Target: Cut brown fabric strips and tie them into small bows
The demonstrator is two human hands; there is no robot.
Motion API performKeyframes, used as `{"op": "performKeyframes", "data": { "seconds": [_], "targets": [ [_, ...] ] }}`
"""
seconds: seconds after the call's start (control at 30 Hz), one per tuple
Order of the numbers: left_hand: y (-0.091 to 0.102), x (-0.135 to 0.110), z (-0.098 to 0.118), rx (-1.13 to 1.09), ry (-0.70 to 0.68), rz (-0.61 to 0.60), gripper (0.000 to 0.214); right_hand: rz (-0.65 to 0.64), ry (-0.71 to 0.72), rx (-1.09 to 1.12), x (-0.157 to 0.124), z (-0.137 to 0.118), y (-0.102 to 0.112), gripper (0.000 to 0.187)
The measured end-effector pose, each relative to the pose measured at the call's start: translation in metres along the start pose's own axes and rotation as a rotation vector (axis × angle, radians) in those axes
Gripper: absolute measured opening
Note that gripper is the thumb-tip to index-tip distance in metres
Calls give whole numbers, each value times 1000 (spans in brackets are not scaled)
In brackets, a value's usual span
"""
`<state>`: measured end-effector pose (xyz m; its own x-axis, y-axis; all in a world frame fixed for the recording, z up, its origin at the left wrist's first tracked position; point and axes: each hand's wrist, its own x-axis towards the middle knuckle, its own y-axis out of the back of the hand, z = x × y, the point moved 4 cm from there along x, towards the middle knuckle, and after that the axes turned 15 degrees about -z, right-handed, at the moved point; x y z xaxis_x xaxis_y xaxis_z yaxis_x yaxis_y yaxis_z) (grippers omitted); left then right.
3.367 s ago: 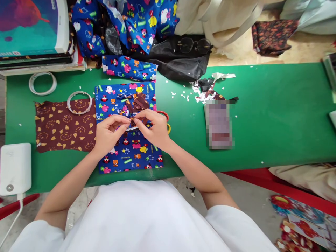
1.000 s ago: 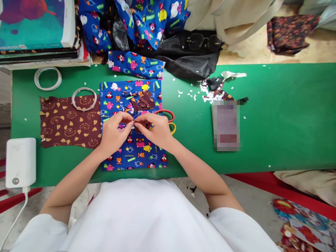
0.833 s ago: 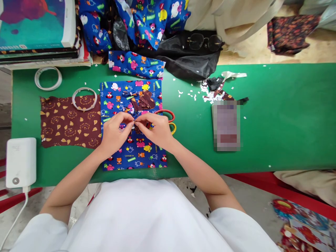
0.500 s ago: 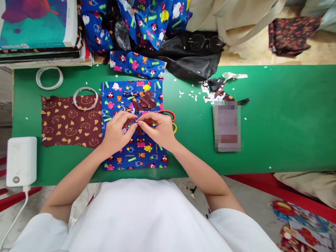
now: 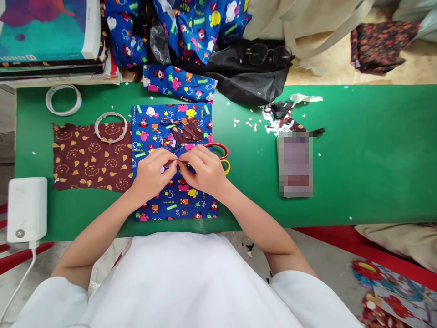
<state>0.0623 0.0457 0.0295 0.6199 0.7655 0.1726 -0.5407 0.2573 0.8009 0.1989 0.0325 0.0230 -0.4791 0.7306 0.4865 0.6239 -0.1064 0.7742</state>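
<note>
Above a blue cartoon-print cloth (image 5: 180,207), my left hand (image 5: 155,173) and my right hand (image 5: 206,173) meet fingertip to fingertip. Each is closed in a pinch; what lies between the fingers is too small to make out. Red-and-yellow scissor handles (image 5: 222,149) stick out from behind my right hand, with the blades hidden. Just beyond my fingers, brown fabric scraps (image 5: 192,130) are heaped on the blue cloth. On the left lies a brown patterned cloth (image 5: 92,159), partly under a white tape ring (image 5: 111,137).
A second tape ring (image 5: 63,110) lies at the far left, and a white power bank (image 5: 27,209) with a cable near the left edge. Right of my hands is a phone (image 5: 295,166), with paper bits (image 5: 269,123) behind it. Books (image 5: 51,41), a black bag (image 5: 249,82) and glasses (image 5: 268,54) line the back.
My right hand's fingers have curled in and its thumb has shifted slightly down. Both hands stay nearly in place over the blue cloth.
</note>
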Motion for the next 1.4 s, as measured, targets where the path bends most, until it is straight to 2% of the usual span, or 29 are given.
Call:
{"op": "performKeyframes", "data": {
  "seconds": [0.13,0.23,0.37,0.53,0.67,0.73,0.87,0.97,1.13,1.23,1.4],
  "targets": [
    [-2,-1,4,20,-53,-21,14,-67,69,-239,-1,-4,-3,18],
    [-3,-1,5,-6,-30,-47,14,-92,86,-316,-1,-4,-2,23],
    [-2,0,3,-62,19,-72,13,-48,154,-345,-3,-6,0,27],
    [-3,1,2,-155,51,-142,13,-8,227,-274,-5,-7,0,33],
    [-5,2,1,-178,75,-206,15,-144,140,-177,-6,-2,-5,37],
    [-5,2,1,-192,84,-213,16,-167,115,-165,-7,0,-7,37],
    [-3,2,-1,-210,129,-174,16,-83,114,-221,-6,-2,-6,32],
    [-1,2,-2,-210,147,-123,16,-44,70,-162,-4,-2,-6,25],
    [1,2,-2,-217,133,-60,15,-113,-54,152,-3,2,-9,16],
    [0,2,-3,-221,153,-66,17,-151,-77,237,-3,3,-10,15],
    [-2,0,-4,-201,175,-54,11,-122,-107,330,-3,5,-7,12]
  ]
}}
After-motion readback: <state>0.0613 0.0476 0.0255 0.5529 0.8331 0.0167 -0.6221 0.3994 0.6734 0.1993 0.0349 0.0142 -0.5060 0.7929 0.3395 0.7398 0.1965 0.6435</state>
